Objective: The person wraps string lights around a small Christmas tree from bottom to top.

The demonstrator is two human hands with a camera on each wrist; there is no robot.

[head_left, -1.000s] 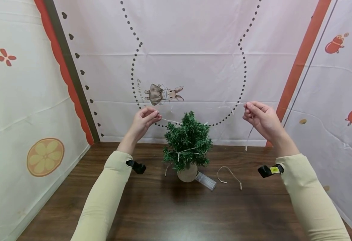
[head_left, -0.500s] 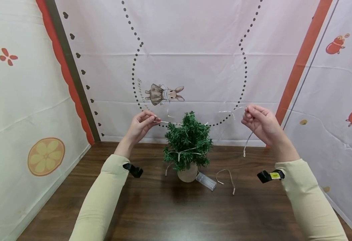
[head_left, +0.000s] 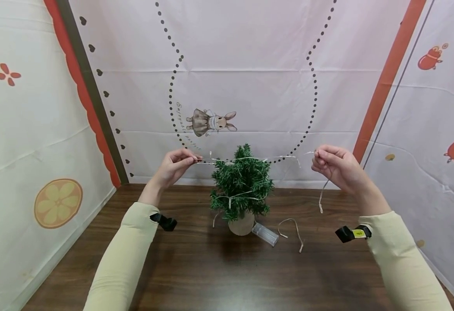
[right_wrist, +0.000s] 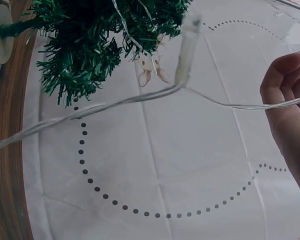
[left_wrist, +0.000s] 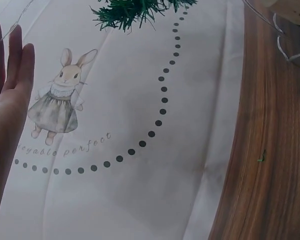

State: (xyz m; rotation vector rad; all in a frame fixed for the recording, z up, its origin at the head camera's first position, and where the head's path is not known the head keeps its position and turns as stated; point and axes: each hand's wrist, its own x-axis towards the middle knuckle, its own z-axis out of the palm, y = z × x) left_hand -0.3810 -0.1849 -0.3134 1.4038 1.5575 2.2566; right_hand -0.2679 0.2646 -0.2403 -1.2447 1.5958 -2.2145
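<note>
A small artificial Christmas tree (head_left: 243, 183) stands on the table in a pale round base (head_left: 241, 224). A thin clear string of lights (head_left: 246, 197) winds round its branches. My left hand (head_left: 174, 166) pinches the wire left of the treetop, and my right hand (head_left: 337, 166) pinches it on the right. Between them the wire runs across near the top of the tree. From my right hand a loose end hangs down with a small bulb (head_left: 321, 208). In the right wrist view a bulb (right_wrist: 187, 50) on the wire looms close to the camera.
A clear battery box (head_left: 265, 234) lies on the wooden table (head_left: 227, 280) by the tree's base. Right of it a loose stretch of light wire (head_left: 298, 233) curls on the tabletop. Printed cloth (head_left: 246, 99) hangs behind and at both sides.
Both hands have come down, the left one also moving a little left. The wire between them has dropped from above the tree to across its upper part.
</note>
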